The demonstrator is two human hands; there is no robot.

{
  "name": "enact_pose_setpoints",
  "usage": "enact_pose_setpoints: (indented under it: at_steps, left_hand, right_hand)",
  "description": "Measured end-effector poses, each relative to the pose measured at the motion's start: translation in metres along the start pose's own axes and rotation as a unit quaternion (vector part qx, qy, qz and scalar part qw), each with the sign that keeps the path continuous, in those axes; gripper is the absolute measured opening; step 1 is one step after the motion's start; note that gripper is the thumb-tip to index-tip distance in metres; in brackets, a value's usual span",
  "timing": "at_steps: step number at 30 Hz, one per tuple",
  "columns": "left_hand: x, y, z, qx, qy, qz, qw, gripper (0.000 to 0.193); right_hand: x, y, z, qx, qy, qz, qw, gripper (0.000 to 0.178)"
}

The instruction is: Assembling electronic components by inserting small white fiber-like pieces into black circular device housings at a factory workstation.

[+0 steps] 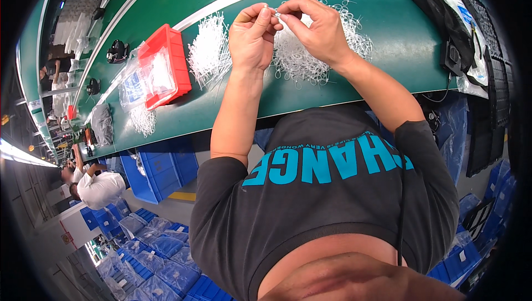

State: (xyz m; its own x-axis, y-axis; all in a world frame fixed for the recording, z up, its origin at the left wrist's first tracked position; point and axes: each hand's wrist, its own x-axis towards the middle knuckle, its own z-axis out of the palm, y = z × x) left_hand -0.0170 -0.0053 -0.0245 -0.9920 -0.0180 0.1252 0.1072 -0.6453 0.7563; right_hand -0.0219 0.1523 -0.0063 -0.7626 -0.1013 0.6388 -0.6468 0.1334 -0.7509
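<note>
- Two hands meet over the green tabletop [388, 29]: the left hand [252, 35] and right hand [316, 29] each pinch a small clear plastic piece [276, 14] between thumb and fingertips, tips touching.
- Two main piles of white plastic ties: one pile [208, 52] at 9 o'clock of the hands, a larger heap [354, 38] right under and at 3 o'clock of them.
- One red bin [174, 57] farther at 9 o'clock, holding clear bags [147, 76].
- One black strap bundle [443, 18] at 3 o'clock, well apart.
- Bare green surface lies between heap and straps; the near tabletop edge runs at 6 o'clock.
</note>
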Motion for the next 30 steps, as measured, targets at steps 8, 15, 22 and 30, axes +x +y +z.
enact_pose_setpoints:
  at_steps: [8, 15, 22, 30]
  left_hand:
    - [-0.011, 0.008, -0.006, 0.071, -0.041, -0.117, 0.99, 0.012]
    - [-0.009, 0.02, -0.014, 0.08, -0.081, -0.177, 0.978, 0.006]
    - [-0.004, 0.018, 0.009, 0.193, -0.161, -0.195, 0.948, 0.01]
    - [-0.017, 0.002, 0.069, 0.307, -0.314, -0.144, 0.887, 0.013]
  right_hand:
    - [-0.006, 0.011, -0.005, 0.044, -0.046, 0.027, 0.998, 0.01]
    - [-0.005, -0.006, -0.019, 0.085, -0.097, 0.102, 0.986, 0.03]
    - [-0.011, 0.001, -0.044, 0.067, -0.111, 0.119, 0.984, 0.036]
    - [-0.054, -0.05, -0.12, -0.031, -0.088, 0.142, 0.985, 0.027]
